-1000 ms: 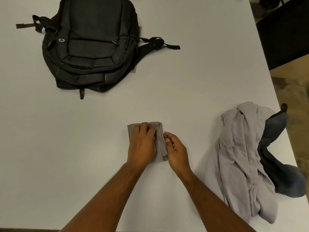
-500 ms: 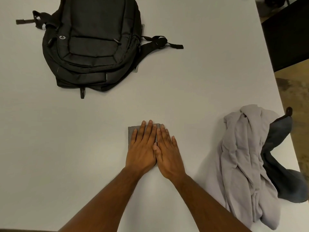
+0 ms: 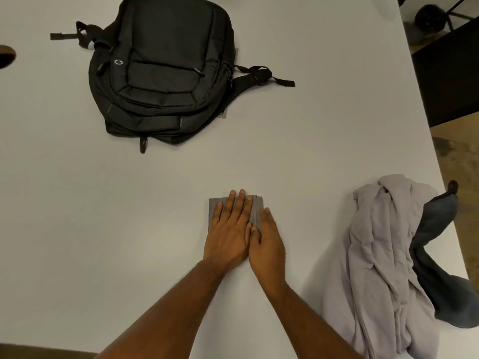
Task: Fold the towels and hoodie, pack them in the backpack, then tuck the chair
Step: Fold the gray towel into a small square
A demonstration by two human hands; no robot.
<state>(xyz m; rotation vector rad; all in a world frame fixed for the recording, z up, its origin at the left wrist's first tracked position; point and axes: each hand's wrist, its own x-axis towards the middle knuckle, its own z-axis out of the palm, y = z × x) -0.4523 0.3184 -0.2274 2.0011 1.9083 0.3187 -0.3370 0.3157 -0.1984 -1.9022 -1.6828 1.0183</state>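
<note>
Both hands lie flat, fingers straight: the left hand (image 3: 229, 230) and right hand (image 3: 268, 239) press a small folded grey towel (image 3: 214, 207) on the white table (image 3: 77, 229). Far beyond the left hand lies the zipped black backpack (image 3: 166, 73), contents unseen. Right of the right hand sit the crumpled hoodie (image 3: 383, 255) and a dark blue towel (image 3: 438, 229).

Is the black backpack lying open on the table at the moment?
No, the backpack lies flat on the table with no opening showing.

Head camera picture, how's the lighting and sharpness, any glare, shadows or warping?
Head view: even, soft light on the white table, no glare; faint shadows beside the backpack and under the forearms; the table's right edge bows, as a wide-angle lens does; both flat hands, left and right, and the folded towel look sharp.
</note>
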